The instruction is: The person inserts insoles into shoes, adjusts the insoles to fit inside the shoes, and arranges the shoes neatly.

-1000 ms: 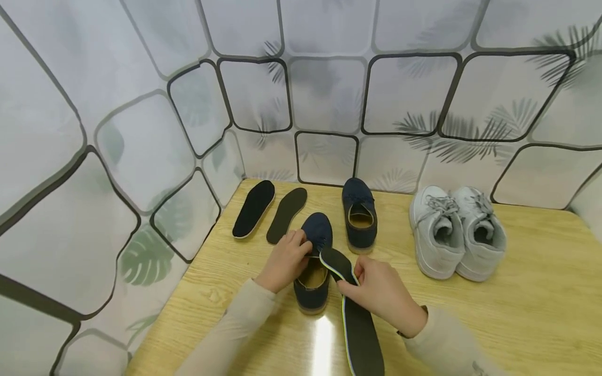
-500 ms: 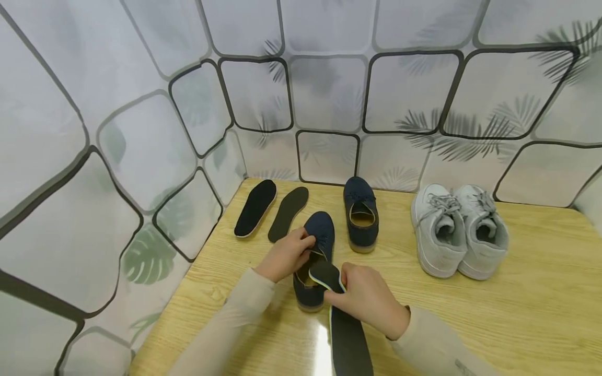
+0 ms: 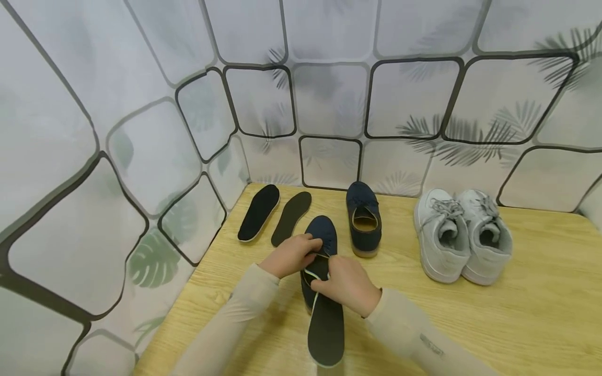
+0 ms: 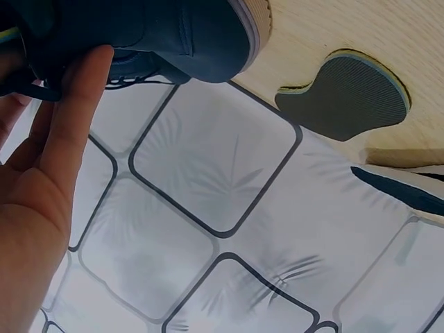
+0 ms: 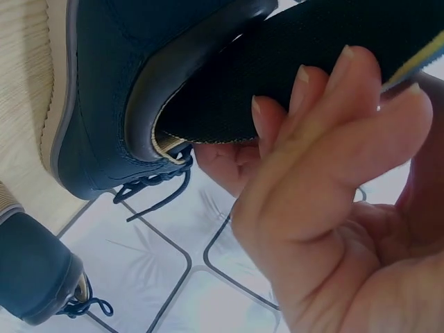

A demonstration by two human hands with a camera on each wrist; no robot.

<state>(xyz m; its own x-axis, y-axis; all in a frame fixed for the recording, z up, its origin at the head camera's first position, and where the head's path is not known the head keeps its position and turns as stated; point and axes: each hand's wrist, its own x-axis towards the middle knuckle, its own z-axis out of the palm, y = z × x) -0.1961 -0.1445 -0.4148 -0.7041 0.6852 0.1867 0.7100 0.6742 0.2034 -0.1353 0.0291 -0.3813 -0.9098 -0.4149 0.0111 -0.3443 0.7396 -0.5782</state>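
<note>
At the left of the table, a black insole lies next to a grey insole, the two just apart and both slanting. The left hand comes next, its grip bent over the near shoe by the laces, pinching the upper at the opening. That shoe is navy, toe toward the patterned wall. A dark insole with a pale edge has its front end in the shoe's mouth; the rest sticks out past the heel. The right hand pinches it around the middle, thumb on one edge and fingers on the other. Just beyond stands the far shoe, also navy. Furthest right, white shoes stand side by side, touching, laces tied.
</note>
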